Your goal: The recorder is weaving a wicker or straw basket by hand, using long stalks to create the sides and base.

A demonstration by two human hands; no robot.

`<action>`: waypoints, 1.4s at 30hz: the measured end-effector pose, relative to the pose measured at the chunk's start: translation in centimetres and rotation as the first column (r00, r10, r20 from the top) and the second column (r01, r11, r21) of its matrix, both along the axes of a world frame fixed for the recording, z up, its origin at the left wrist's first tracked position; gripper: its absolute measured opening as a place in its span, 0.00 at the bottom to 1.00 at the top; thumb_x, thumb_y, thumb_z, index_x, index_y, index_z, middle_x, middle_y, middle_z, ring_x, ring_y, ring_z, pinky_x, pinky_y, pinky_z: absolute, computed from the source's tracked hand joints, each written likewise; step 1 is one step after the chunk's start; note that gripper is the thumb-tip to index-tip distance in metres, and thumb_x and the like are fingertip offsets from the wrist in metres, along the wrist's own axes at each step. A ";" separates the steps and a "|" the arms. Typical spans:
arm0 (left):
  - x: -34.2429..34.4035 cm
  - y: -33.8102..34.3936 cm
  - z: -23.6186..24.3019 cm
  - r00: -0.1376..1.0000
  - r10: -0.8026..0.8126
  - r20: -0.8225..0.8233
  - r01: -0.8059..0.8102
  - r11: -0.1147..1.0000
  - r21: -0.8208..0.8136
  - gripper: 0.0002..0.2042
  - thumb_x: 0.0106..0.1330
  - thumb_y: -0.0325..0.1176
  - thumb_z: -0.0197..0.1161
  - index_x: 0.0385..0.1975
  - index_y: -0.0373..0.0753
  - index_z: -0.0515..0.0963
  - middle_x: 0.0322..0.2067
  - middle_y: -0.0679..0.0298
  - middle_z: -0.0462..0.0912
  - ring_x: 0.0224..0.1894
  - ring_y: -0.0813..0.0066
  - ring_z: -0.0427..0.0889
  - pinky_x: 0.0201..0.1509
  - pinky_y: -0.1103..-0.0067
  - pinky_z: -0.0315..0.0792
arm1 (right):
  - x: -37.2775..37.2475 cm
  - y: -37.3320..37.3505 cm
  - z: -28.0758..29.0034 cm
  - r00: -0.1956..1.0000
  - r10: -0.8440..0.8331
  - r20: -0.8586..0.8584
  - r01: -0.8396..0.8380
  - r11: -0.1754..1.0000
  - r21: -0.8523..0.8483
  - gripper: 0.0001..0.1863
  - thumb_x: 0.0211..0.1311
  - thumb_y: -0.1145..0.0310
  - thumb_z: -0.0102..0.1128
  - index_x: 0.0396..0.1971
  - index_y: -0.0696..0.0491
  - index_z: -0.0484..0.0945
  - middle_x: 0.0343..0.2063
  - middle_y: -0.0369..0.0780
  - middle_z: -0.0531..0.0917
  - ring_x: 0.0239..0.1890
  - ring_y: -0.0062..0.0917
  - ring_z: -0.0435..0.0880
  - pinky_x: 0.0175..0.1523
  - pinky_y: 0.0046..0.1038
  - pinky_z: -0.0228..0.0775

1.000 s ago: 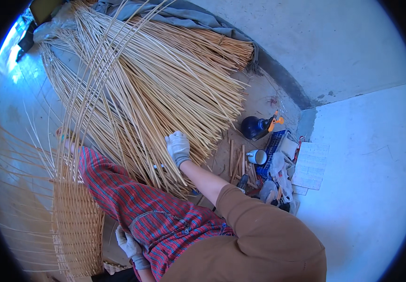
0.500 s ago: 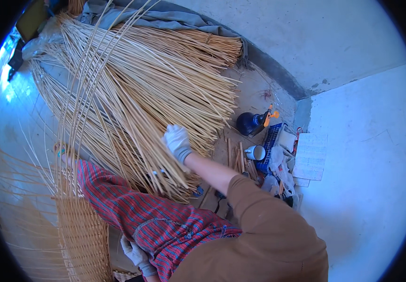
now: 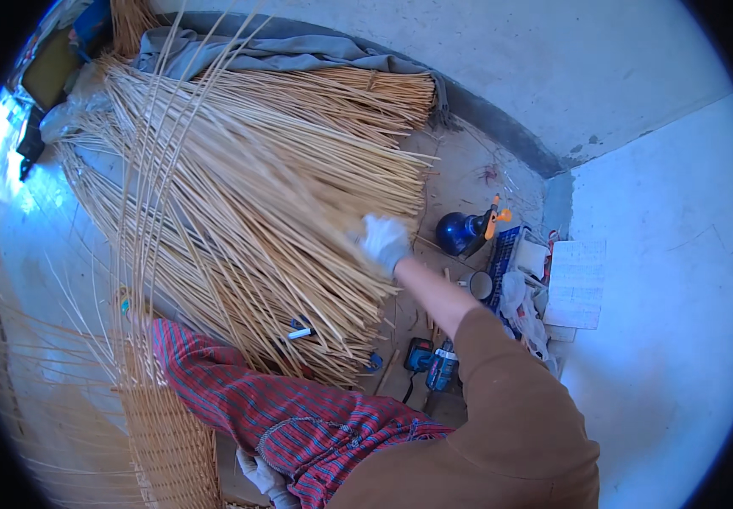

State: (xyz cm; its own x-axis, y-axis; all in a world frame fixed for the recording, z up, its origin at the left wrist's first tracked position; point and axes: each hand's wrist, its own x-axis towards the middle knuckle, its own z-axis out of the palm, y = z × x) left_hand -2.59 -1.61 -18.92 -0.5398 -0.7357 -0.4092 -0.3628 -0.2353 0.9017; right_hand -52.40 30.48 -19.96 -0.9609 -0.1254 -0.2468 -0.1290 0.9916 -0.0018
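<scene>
My right hand (image 3: 385, 243), in a white glove, is at the thick ends of a large pile of pale wicker rods (image 3: 239, 212). It closes on some rods, which streak with motion blur up and left from it over the pile. My left hand (image 3: 266, 480), gloved too, is low by my leg beside a woven wicker panel (image 3: 171, 441); the cloth on my lap partly covers it, and its fingers are hidden. Upright rods rise from the panel and cross the pile's left part. A striped red cloth (image 3: 256, 373) covers my leg.
Right of the pile stand a blue spray bottle (image 3: 455, 231) with an orange nozzle, a mug (image 3: 478, 285) and a blue basket (image 3: 506, 254) with plastic bags. A cordless drill (image 3: 443, 366) lies by my right arm. A small white-handled tool (image 3: 300, 333) rests on the rods. A wall rises at right.
My right hand has moved to the right across the rod ends, and the rods by it are blurred. The view has shifted a little; the drill has come out from behind my arm.
</scene>
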 end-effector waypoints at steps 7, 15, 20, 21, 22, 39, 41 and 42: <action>-1.5 0.2 0.5 0.997 0.027 -0.071 -0.020 0.995 0.095 0.26 0.70 0.25 0.61 0.68 0.37 0.67 0.58 0.56 0.78 0.54 0.66 0.80 0.58 0.71 0.76 | 11.3 -6.7 -2.7 0.988 0.052 -0.145 -0.069 0.991 -0.112 0.46 0.65 0.36 0.51 0.70 0.60 0.62 0.42 0.45 0.76 0.43 0.34 0.73 0.49 0.39 0.66; -2.2 0.4 1.4 0.999 0.052 0.014 -0.053 0.993 0.108 0.27 0.68 0.24 0.62 0.67 0.37 0.67 0.58 0.56 0.78 0.53 0.66 0.79 0.57 0.71 0.76 | 10.9 -6.4 -3.8 0.977 0.043 -0.208 -0.067 0.992 -0.111 0.44 0.65 0.38 0.54 0.69 0.59 0.64 0.41 0.45 0.77 0.42 0.35 0.76 0.46 0.37 0.71; -2.3 0.3 1.5 1.000 0.029 0.006 -0.030 0.998 0.055 0.24 0.68 0.24 0.61 0.65 0.36 0.69 0.56 0.58 0.79 0.52 0.68 0.79 0.56 0.73 0.75 | 9.2 -5.9 -3.7 0.990 -0.013 -0.137 -0.030 0.951 -0.308 0.30 0.71 0.40 0.47 0.53 0.51 0.80 0.32 0.46 0.83 0.34 0.39 0.83 0.38 0.41 0.74; -2.3 0.4 1.5 0.999 0.031 -0.016 -0.030 0.995 0.092 0.23 0.68 0.24 0.61 0.64 0.36 0.70 0.55 0.58 0.80 0.51 0.69 0.79 0.55 0.74 0.75 | 8.4 -5.8 -3.7 0.998 -0.047 -0.029 0.034 0.938 -0.345 0.27 0.72 0.41 0.47 0.48 0.48 0.82 0.30 0.47 0.84 0.31 0.42 0.85 0.35 0.44 0.75; -2.3 0.4 1.6 0.999 0.037 -0.002 -0.037 0.998 0.059 0.23 0.68 0.24 0.61 0.64 0.36 0.70 0.55 0.58 0.80 0.51 0.69 0.79 0.55 0.74 0.75 | 7.5 -5.9 -3.7 0.995 -0.095 0.009 0.091 0.923 -0.375 0.21 0.75 0.46 0.45 0.44 0.46 0.78 0.26 0.49 0.85 0.29 0.46 0.86 0.32 0.49 0.74; -0.9 -0.1 0.3 0.999 -0.029 0.037 0.029 0.999 0.016 0.19 0.73 0.25 0.54 0.62 0.32 0.70 0.57 0.58 0.78 0.56 0.70 0.76 0.63 0.75 0.69 | 2.9 -6.4 -3.6 0.919 -0.365 0.146 0.391 0.890 -0.233 0.16 0.70 0.56 0.54 0.50 0.49 0.78 0.35 0.49 0.88 0.40 0.45 0.88 0.45 0.49 0.78; -1.0 -0.1 0.6 0.998 -0.060 0.026 0.061 0.998 -0.031 0.17 0.75 0.31 0.55 0.60 0.32 0.72 0.55 0.57 0.79 0.54 0.70 0.76 0.61 0.74 0.70 | 2.4 -6.0 -3.9 0.929 -0.354 0.104 0.369 0.890 -0.266 0.13 0.69 0.58 0.54 0.41 0.51 0.81 0.36 0.48 0.88 0.41 0.46 0.88 0.45 0.49 0.78; -1.1 -0.1 0.8 0.996 -0.085 0.040 0.087 0.996 -0.036 0.17 0.77 0.36 0.55 0.58 0.32 0.74 0.53 0.57 0.80 0.53 0.70 0.76 0.59 0.74 0.70 | 2.0 -5.8 -4.1 0.952 -0.302 0.058 0.307 0.923 -0.234 0.12 0.65 0.59 0.58 0.41 0.49 0.82 0.36 0.46 0.88 0.41 0.47 0.87 0.45 0.49 0.77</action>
